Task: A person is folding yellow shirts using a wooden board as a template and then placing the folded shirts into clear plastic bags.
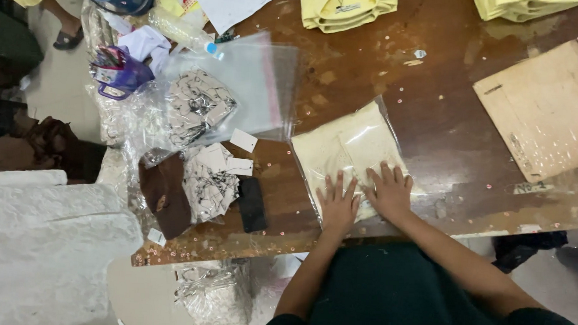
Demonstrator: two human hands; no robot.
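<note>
**Both hands flat on a bagged yellow garment**

A folded pale yellow garment in a clear plastic bag [350, 152] lies on the brown wooden table [436, 117], close to its near edge. This bagged garment serves as the landmark for everything else.

The left hand [337, 203] rests palm down on the bag's near left part, fingers stretched out and slightly spread, gripping nothing. The right hand [389, 190] lies just beside it on the near right part of the bag, also flat, fingers extended and a little apart. The two hands almost touch each other.

Left of the bag, a black rectangular object [252, 204] lies on the table, and beyond that sit heaps of small paper tags with strings [200, 105], some of them inside crumpled plastic. A loose white tag [243, 140] lies just off the bag's far left corner. Behind the bag and to its left, an empty clear plastic sleeve [254, 81] is spread flat.

Far behind the bag, at the table's far edge, lies a folded yellow shirt [346, 7]. To the bag's right, well apart from it, rests a flat piece of brown cardboard [546, 107].
</note>
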